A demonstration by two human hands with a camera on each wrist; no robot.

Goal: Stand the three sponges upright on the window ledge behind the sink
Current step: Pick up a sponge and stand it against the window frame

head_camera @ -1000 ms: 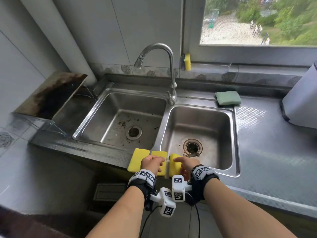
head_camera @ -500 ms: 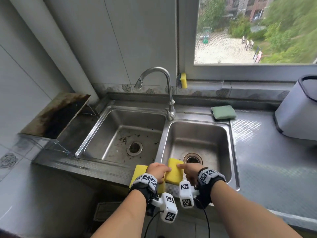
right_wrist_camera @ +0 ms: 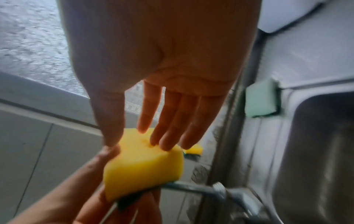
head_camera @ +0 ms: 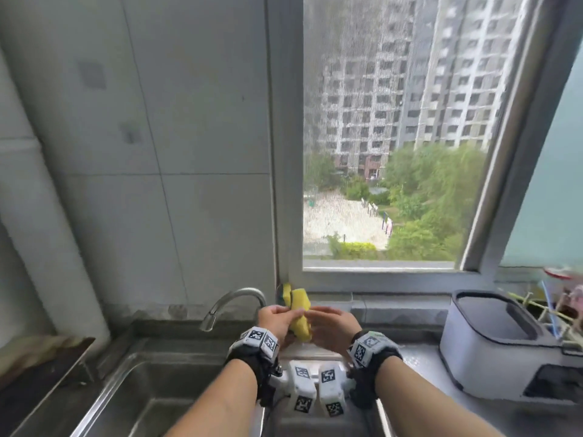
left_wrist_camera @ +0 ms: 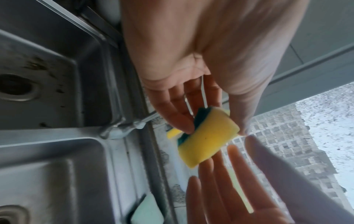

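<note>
I hold a yellow sponge (head_camera: pixel 299 315) with a dark green scourer back in the air just in front of the window ledge (head_camera: pixel 394 299). My left hand (head_camera: pixel 285 313) pinches it between thumb and fingers, plain in the left wrist view (left_wrist_camera: pixel 208 136). My right hand (head_camera: pixel 318 316) has straight fingers (right_wrist_camera: pixel 168 133) that touch the sponge's yellow face (right_wrist_camera: pixel 143 163). A second yellow sponge (head_camera: pixel 286 293) stands upright on the ledge's left end, right behind the held one. A pale green sponge (right_wrist_camera: pixel 262 98) lies flat behind the right basin. No other yellow sponge is in view.
The faucet (head_camera: pixel 236 298) arches just left of my hands. The double sink (head_camera: pixel 157 389) lies below them. A white appliance (head_camera: pixel 492 339) stands on the counter at the right, with clutter behind it. The window frame (head_camera: pixel 378 274) rises from the ledge.
Both hands have lifted one yellow sponge from the sink's front rim up and back toward the ledge. The right hand's fingers have straightened. The view has tilted upward.
</note>
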